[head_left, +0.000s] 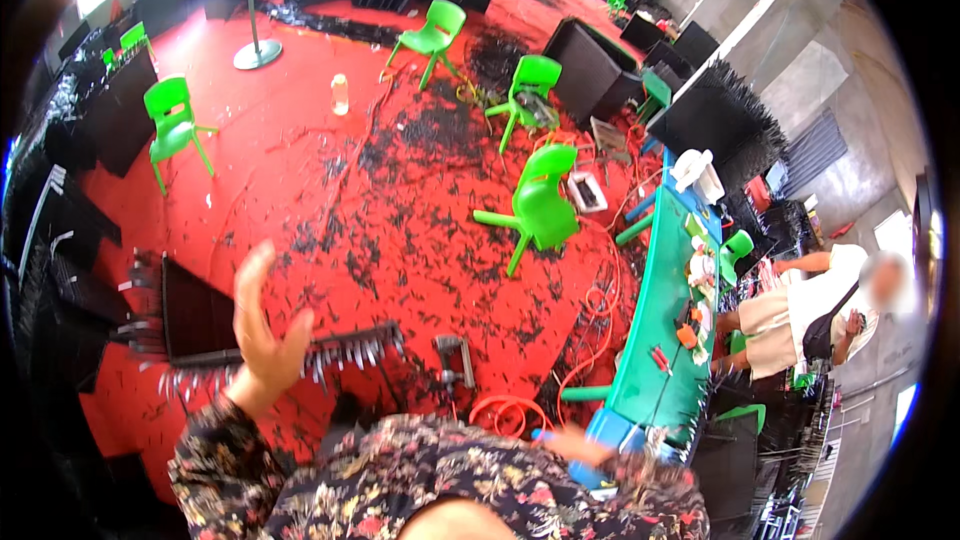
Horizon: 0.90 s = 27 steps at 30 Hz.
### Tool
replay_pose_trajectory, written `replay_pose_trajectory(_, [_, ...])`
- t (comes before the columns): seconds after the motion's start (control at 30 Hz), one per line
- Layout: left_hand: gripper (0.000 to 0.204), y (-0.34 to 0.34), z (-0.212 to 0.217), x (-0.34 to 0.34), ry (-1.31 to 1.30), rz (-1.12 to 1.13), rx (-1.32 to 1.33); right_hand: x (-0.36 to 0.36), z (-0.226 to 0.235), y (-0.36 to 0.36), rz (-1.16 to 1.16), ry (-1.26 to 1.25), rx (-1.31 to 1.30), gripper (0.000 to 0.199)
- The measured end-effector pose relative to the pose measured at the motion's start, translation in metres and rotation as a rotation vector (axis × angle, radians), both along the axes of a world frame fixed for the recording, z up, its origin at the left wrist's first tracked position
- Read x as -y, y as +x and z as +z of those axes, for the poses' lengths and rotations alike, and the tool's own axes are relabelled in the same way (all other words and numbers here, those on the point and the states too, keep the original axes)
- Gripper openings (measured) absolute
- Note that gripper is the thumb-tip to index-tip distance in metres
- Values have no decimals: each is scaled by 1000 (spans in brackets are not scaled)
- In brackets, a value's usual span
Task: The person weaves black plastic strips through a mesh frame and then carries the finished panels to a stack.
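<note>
The left hand [262, 325] is raised at lower left of the frame, fingers spread wide, palm open, holding nothing. Just behind it on the red floor [300, 170] lies a black spiked panel [215, 325], its pale prongs sticking out past the wrist. The right hand [575, 445] sits blurred at lower centre, beside the near end of the green table [655, 340]; I cannot tell whether it grips anything. A small tool [455, 360] lies on the floor between the hands, next to an orange cable [510, 410]. A green chair [540, 210] lies tipped over mid-frame. Another person [810, 315] sits at the table's far side, at right.
</note>
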<state>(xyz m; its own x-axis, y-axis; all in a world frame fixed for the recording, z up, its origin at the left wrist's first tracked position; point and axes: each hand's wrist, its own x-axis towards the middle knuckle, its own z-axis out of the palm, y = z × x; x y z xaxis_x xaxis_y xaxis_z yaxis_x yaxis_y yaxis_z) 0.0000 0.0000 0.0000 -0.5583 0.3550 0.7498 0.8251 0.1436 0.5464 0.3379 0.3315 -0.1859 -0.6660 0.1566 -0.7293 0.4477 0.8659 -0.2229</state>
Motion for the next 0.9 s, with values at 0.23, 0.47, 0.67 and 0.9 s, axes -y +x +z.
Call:
replay_pose_trajectory(0.23, [67,-9,-189,36,-392,83,329,38,-65,-38,-420,-168,58,22])
replay_pose_trajectory(0.47, [50,34,-213,1,-432,-258,398,42,-92,-107,-172,-172,-49,20])
replay_pose_trajectory(0.67, [43,57,-222,15,-685,-399,543,-54,-105,-328,-304,-108,-830,30])
replay_pose_trajectory(0.9, [40,109,-283,90,-922,-255,791,43,-116,-290,-551,-837,-680,40])
